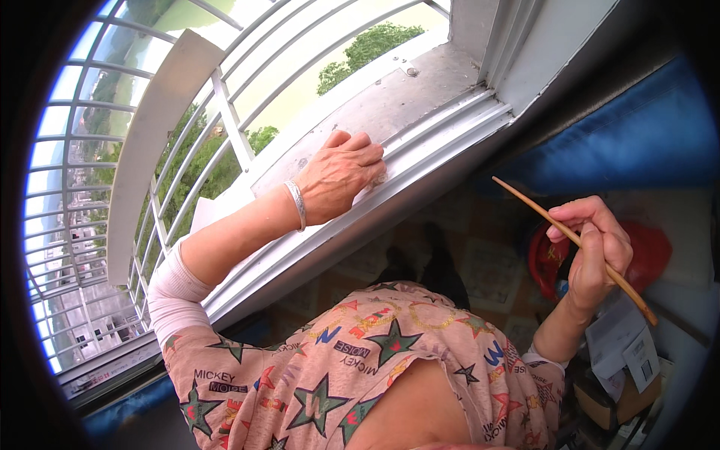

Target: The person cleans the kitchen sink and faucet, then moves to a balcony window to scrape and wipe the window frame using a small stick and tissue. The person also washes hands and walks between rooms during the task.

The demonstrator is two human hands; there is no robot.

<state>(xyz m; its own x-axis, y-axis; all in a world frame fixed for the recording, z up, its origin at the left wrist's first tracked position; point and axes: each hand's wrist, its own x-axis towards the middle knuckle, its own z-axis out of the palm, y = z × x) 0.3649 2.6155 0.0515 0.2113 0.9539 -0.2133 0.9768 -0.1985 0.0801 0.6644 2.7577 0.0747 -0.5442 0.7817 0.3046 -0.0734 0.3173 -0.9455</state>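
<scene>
My left hand (343,174), with a silver bracelet at the wrist, rests with curled fingers on the metal tracks (439,135) of a sliding window. A small pale, crumpled bit shows beneath its fingers, but the hand hides most of it and I cannot tell what it is. Out to the right, my right hand (599,253) grips a slender wooden stick (540,209), like a chopstick. The stick's thin end points up and left toward the window, apart from the frame. Its thick end reaches past the heel of the hand.
Beyond the tracks lies a worn metal ledge (388,107), enclosed by a cage of window bars (230,121). A blue curtain (619,135) hangs at right. Below it are a red bag (647,253) and a cardboard box (638,399) with papers (616,349). A tiled floor (489,270) lies underneath.
</scene>
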